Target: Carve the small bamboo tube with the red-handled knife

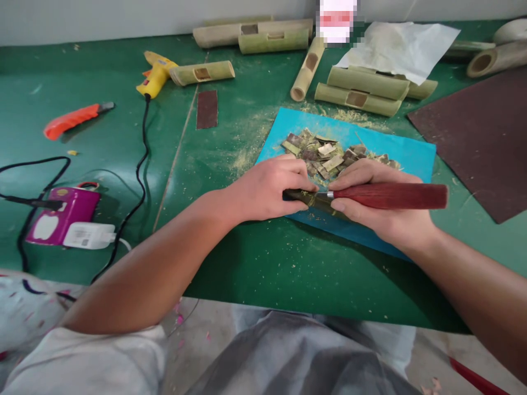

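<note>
My left hand (280, 186) is closed around a dark, narrow piece of bamboo (323, 204), which lies over the blue sheet (411, 159). My right hand (387, 206) grips a carving tool (395, 196) by its red wooden handle. The tool's metal end meets the bamboo between my two hands; its exact blade shape is hidden. Just beyond my fingers, a pile of small bamboo chips (317, 153) and shavings sits on the sheet.
Bamboo tubes with cut openings (275, 41) lie along the back, some under white paper (399, 46). To the left are a yellow glue gun (155, 74), an orange utility knife (76, 119), and a purple power adapter (68, 216) with cords. A brown board (477, 137) lies right.
</note>
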Action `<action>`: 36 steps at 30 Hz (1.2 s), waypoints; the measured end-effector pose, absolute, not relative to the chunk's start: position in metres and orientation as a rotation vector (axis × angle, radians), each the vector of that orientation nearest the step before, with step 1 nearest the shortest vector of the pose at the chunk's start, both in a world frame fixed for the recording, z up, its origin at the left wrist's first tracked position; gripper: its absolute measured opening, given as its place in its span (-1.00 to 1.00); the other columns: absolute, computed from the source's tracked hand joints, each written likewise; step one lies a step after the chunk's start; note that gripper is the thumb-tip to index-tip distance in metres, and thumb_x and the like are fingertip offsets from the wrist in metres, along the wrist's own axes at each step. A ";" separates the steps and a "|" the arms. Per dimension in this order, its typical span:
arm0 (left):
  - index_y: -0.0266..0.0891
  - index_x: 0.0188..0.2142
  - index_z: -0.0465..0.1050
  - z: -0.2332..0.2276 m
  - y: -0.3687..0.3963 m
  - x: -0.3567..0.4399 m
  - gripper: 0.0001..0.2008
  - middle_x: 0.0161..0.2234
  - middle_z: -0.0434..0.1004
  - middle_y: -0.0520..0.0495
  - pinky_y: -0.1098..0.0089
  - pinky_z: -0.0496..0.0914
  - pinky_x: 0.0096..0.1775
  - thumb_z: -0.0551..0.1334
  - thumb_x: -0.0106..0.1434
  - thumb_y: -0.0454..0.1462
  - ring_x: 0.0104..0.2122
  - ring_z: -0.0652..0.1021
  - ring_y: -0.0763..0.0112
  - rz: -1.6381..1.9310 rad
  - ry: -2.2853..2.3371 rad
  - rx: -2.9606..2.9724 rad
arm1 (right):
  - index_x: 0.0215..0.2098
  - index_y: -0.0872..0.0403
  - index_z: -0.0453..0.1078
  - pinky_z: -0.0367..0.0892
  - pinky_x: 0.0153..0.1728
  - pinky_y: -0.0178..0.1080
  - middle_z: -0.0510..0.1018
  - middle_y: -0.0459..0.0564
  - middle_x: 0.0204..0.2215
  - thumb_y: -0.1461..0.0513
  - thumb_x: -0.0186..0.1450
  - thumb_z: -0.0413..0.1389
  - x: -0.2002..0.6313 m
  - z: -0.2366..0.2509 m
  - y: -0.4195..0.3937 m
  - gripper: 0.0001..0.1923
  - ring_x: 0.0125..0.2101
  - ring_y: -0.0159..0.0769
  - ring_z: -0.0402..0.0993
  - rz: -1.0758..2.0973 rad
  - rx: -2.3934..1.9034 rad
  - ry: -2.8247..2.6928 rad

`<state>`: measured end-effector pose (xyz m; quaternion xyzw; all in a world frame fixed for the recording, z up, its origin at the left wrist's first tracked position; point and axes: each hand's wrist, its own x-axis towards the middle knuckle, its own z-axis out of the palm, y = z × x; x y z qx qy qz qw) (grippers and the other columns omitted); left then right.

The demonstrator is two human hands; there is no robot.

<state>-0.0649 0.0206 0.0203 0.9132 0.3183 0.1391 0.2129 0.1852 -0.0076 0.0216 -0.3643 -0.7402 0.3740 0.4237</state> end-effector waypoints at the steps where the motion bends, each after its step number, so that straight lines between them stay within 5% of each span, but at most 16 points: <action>1: -0.21 -0.02 0.65 0.020 0.021 -0.065 -0.76 -0.15 0.63 -0.13 0.21 0.44 0.00 0.35 0.35 -0.23 -0.13 0.57 0.24 0.390 0.881 2.533 | -0.28 -0.11 0.58 0.54 -0.27 -0.11 0.69 -0.15 -0.33 0.26 0.24 0.37 0.185 0.023 -0.008 -0.87 -0.34 -0.24 0.62 0.915 -0.897 -1.864; 10: -0.20 0.02 0.65 0.018 0.022 -0.067 -0.73 -0.14 0.64 -0.13 0.21 0.44 0.04 0.35 0.36 -0.22 -0.09 0.57 0.24 0.404 0.870 2.501 | -0.39 -0.15 0.44 0.46 -0.32 -0.05 0.58 -0.17 -0.45 0.26 0.24 0.30 0.189 0.017 -0.016 -0.83 -0.45 -0.23 0.51 0.634 -0.872 -1.878; 25: -0.20 -0.02 0.66 0.021 0.022 -0.065 -0.76 -0.14 0.64 -0.13 0.20 0.45 0.05 0.36 0.35 -0.22 -0.12 0.58 0.24 0.389 0.884 2.516 | -0.26 -0.13 0.60 0.55 -0.22 -0.13 0.69 -0.15 -0.30 0.25 0.24 0.39 0.187 0.018 -0.008 -0.86 -0.31 -0.27 0.62 0.907 -0.875 -1.848; 36: -0.20 -0.02 0.66 0.018 0.022 -0.066 -0.76 -0.17 0.63 -0.10 0.22 0.43 0.03 0.34 0.36 -0.22 -0.12 0.57 0.26 0.423 0.859 2.505 | -0.30 -0.12 0.54 0.49 -0.28 -0.12 0.63 -0.13 -0.38 0.29 0.29 0.30 0.184 0.028 -0.011 -0.87 -0.37 -0.26 0.57 0.751 -0.799 -2.017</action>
